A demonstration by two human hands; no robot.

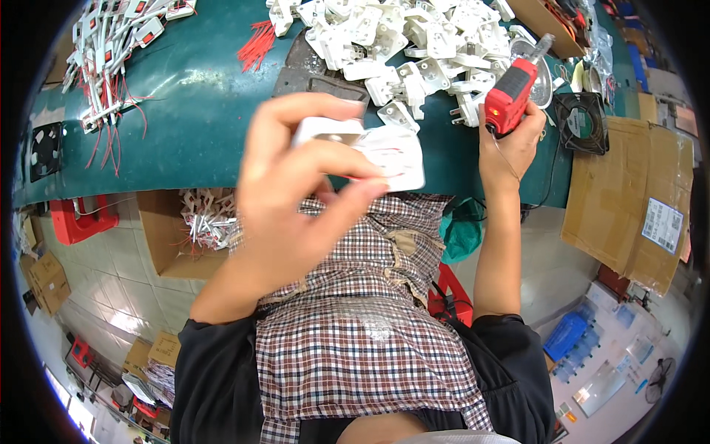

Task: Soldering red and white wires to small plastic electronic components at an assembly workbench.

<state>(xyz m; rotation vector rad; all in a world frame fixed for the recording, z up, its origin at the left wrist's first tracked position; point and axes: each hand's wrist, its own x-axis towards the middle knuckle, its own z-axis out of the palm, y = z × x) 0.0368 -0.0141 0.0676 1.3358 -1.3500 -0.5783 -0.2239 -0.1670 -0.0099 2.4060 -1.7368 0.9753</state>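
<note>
My left hand [296, 177] is raised over the near edge of the bench, its thumb and fingers closed on a white plastic housing [403, 159]. Thin red wires show on that piece, which is slightly blurred; the fingers hide part of it. To the right, my right hand [512, 144] grips a red and black glue gun [510, 96], its nozzle pointing up and away to the right. Beyond both hands lies a large heap of white plastic housings [399, 33], some with plug pins. A bundle of short red wires [257, 46] rests left of the heap.
Wired white parts with red switches [111, 52] are piled at the bench's far left. A black fan [582, 122] stands at the right edge, beside a cardboard sheet [629, 200]. Below the bench, an open carton [166, 237] holds more wired parts, near a red stool [83, 218].
</note>
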